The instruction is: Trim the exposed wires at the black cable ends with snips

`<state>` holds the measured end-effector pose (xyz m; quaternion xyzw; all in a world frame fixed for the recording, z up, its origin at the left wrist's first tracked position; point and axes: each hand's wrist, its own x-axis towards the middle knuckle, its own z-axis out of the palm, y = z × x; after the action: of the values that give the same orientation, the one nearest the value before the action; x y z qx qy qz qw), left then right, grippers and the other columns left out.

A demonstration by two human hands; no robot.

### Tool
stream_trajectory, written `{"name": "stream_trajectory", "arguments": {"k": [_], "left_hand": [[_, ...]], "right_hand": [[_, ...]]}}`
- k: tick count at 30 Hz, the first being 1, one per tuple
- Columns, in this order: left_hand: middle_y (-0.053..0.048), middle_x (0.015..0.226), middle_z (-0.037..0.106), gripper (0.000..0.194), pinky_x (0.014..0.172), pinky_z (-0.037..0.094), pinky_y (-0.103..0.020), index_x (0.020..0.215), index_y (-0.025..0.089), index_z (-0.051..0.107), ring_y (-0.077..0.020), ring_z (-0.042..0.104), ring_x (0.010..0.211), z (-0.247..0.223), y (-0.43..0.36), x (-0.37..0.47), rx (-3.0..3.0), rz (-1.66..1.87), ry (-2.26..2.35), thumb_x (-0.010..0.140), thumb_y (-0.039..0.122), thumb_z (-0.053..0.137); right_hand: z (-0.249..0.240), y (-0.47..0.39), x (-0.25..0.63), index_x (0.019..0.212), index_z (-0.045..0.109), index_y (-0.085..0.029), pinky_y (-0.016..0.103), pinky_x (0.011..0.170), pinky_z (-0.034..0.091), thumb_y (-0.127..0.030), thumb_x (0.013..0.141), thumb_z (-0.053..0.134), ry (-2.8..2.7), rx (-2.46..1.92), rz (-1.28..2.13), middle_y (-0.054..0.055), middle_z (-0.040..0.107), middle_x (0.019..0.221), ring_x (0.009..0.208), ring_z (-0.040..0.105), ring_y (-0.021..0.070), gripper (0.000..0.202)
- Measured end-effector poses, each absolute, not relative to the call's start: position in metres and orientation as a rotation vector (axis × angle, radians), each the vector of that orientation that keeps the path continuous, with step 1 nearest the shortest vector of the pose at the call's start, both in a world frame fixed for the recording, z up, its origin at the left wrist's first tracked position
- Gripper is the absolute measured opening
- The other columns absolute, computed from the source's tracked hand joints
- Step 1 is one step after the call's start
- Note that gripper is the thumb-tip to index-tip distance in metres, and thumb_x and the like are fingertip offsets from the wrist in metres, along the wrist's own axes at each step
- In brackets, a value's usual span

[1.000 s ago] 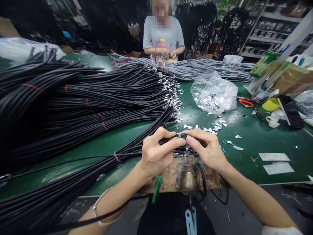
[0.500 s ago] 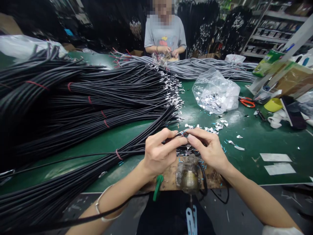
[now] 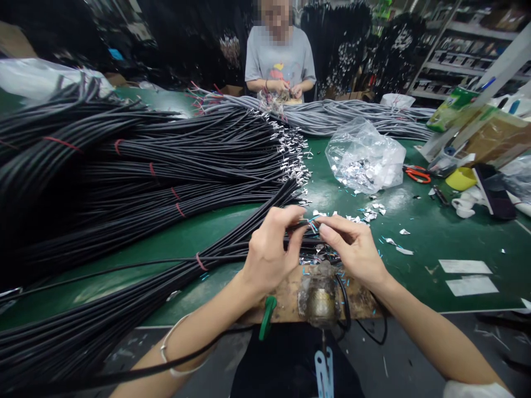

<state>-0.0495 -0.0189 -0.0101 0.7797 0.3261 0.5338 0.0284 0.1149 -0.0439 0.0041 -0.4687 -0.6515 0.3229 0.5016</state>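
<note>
Both hands are working just beyond the far edge of the wooden board (image 3: pixel 286 301), which is lying at the near edge of the green counter (image 3: pixel 423 293). The left hand (image 3: pixel 269 249) is pinching the end of a black cable (image 3: pixel 293 226) between thumb and fingers; the right hand (image 3: pixel 354 246) is closing its fingertips on the thin blue and pale wires (image 3: pixel 313 223) coming out of it. The step in hand is apparently separating or straightening these wires, and the next move is probably calling for a steady left grip while the right fingertips are drawing single strands apart. Bundled black cables (image 3: pixel 215 188) are lying left of and beyond the board.

Compared with half a second ago, the left fingers are no longer stretching across to the right fingertips; they are sitting further back, leaving more wire showing, while the right hand is staying nearly in place.
</note>
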Motion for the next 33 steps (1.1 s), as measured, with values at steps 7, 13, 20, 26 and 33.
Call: {"name": "stream_trajectory", "arguments": {"k": [7, 13, 20, 26, 33], "left_hand": [[-0.001, 0.071, 0.064, 0.005, 0.062, 0.048, -0.02, 0.08, 0.014, 0.063, -0.0089, 0.059, 0.065, -0.0055, -0.0197, -0.0493, 2.361, 1.708, 1.112, 0.077, 0.011, 0.065], [-0.001, 0.07, 0.064, 0.004, 0.06, 0.046, -0.02, 0.078, 0.012, 0.064, -0.0085, 0.058, 0.062, -0.0044, -0.0197, -0.0482, 2.354, 1.754, 1.11, 0.076, 0.009, 0.065], [-0.001, 0.069, 0.064, 0.003, 0.058, 0.046, -0.02, 0.077, 0.013, 0.063, -0.0086, 0.058, 0.06, -0.0037, -0.0203, -0.0475, 2.362, 1.761, 1.116, 0.077, 0.011, 0.065], [-0.001, 0.071, 0.064, 0.004, 0.06, 0.047, -0.02, 0.079, 0.013, 0.063, -0.0082, 0.058, 0.063, -0.0037, -0.0209, -0.0477, 2.37, 1.766, 1.117, 0.077, 0.01, 0.065], [-0.001, 0.07, 0.064, 0.004, 0.06, 0.047, -0.019, 0.079, 0.012, 0.063, -0.0077, 0.057, 0.063, -0.0044, -0.0212, -0.0479, 2.376, 1.774, 1.108, 0.077, 0.01, 0.065]], "right_hand": [[0.0061, -0.0466, 0.1128, 0.096, 0.072, -0.02, 0.027, 0.063, 0.048, -0.028, 0.085, 0.059, -1.655, -1.218, 0.514, 0.004, 0.07, 0.083, 0.074, 0.061, 0.0148, 0.019], [0.0053, -0.0472, 0.1118, 0.095, 0.072, -0.02, 0.027, 0.065, 0.05, -0.027, 0.085, 0.059, -1.643, -1.178, 0.539, 0.003, 0.07, 0.083, 0.072, 0.062, 0.0137, 0.018], [0.0039, -0.0459, 0.111, 0.096, 0.072, -0.02, 0.029, 0.068, 0.05, -0.027, 0.085, 0.058, -1.61, -1.151, 0.627, 0.003, 0.071, 0.085, 0.073, 0.062, 0.0141, 0.019], [0.0027, -0.0458, 0.111, 0.096, 0.072, -0.02, 0.029, 0.069, 0.05, -0.027, 0.084, 0.06, -1.589, -1.144, 0.634, 0.004, 0.071, 0.088, 0.075, 0.063, 0.0143, 0.019], [0.0023, -0.0465, 0.1107, 0.096, 0.072, -0.019, 0.028, 0.068, 0.05, -0.025, 0.084, 0.06, -1.607, -1.137, 0.605, 0.003, 0.071, 0.086, 0.074, 0.062, 0.013, 0.018]]}}
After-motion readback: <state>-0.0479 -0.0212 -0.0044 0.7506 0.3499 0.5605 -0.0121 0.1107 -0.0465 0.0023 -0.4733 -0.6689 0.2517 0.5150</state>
